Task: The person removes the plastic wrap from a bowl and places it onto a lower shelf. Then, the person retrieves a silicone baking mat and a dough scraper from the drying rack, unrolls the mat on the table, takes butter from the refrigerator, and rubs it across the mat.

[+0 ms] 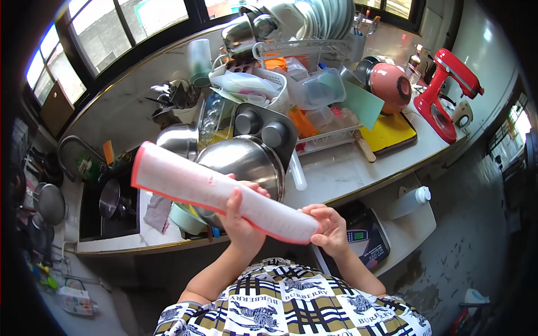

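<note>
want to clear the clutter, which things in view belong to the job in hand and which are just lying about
In the job:
- mat
- left hand
- right hand

Apparently just lying about:
- steel bowl
- muffin tin
- mixer
- yellow board
- cloth

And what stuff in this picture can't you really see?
All in the head view:
- The marks on the red-edged mat: too small and faint to read.
- Some left hand fingers: partly hidden behind the mat.
- The lower part of the big steel bowl: the mat covers it.
- The plates' tops: cut off by the upper edge.
- The blue device's screen: too small to read.
</note>
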A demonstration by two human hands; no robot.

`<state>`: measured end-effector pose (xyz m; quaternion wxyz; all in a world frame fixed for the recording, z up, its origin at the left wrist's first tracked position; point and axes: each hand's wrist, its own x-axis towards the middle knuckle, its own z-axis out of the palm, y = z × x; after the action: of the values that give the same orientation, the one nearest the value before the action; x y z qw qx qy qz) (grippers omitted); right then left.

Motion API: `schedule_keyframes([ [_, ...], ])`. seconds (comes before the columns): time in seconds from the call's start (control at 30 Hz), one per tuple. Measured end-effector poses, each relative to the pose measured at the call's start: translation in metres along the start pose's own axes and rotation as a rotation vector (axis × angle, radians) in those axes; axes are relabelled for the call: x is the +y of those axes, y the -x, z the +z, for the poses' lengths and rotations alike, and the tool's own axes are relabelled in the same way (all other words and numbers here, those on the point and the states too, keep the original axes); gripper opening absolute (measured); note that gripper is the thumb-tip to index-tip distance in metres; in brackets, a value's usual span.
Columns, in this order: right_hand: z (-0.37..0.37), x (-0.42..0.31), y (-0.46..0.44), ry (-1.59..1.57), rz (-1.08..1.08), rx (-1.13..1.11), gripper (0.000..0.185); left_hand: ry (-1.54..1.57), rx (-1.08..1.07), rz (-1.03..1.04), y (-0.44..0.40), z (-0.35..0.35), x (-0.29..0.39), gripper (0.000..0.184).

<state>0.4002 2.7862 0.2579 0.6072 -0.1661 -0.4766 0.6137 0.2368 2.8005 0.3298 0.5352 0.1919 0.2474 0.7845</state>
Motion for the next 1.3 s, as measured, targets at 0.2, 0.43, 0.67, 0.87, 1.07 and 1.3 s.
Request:
schedule_keyframes([
  [0.2,0.0,-0.03,-0.087,0.479,0.082,0.034,0.013,0.058,-0.13,0.225,-0.007,-0.052,0.069,0.032],
  [0.43,0.049,-0.03,-0.219,1.07,-0.398,-0.268,0.014,0.244,-0.102,0.162,0.004,-0.132,0.143,0.03],
  [0.67,0.057,0.05,-0.336,1.711,-0.28,-0.672,0.025,0.135,-0.011,0.28,0.026,-0.181,0.191,0.029],
  [0.87,0.047,0.048,-0.374,2.008,-0.324,-0.671,0.018,0.02,0.211,0.483,0.044,-0.202,0.211,0.026],
  [1.07,0.053,0.043,-0.376,2.049,-0.306,-0.474,0.01,0.003,0.254,0.495,0.047,-0.211,0.218,0.026],
  [1.3,0.054,0.015,-0.382,1.99,-0.316,-0.35,0.015,0.01,0.241,0.469,0.035,-0.202,0.214,0.026],
])
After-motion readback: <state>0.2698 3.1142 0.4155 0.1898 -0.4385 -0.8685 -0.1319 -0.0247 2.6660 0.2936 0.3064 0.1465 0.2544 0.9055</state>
